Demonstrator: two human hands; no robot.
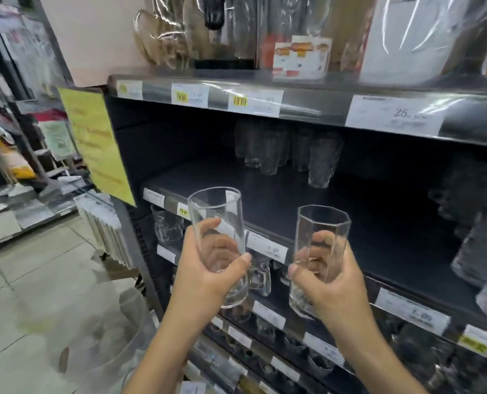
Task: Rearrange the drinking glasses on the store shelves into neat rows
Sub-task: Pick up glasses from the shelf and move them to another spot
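Middle shelf (265,200): dark, behind the left hand (208,268) and right hand (327,277).
Back of it: clear glasses (282,150), up past the left hand.
Right end: more glasses (475,251), right of the right hand.
Top shelf (236,92): wrapped jugs (162,38), high above.

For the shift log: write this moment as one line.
left hand: grips round glass | right hand: grips faceted glass | both glasses: off shelf, in front of it | shelf: clustered glasses at back
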